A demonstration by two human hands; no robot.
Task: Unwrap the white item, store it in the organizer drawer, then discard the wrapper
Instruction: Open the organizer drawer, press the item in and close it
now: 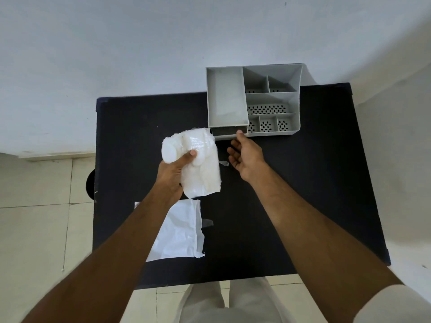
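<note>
My left hand is shut on the white item, which is partly bundled in white bubble wrap that hangs down over the table. The grey organizer stands at the table's far edge. Its drawer at the front left is pulled out slightly. My right hand has a fingertip on the drawer's front edge, with its fingers apart and nothing held in it.
A sheet of white wrapping paper lies on the black table below my left hand. Small bits of clear tape lie near it. A tiled floor surrounds the table and a white wall is behind.
</note>
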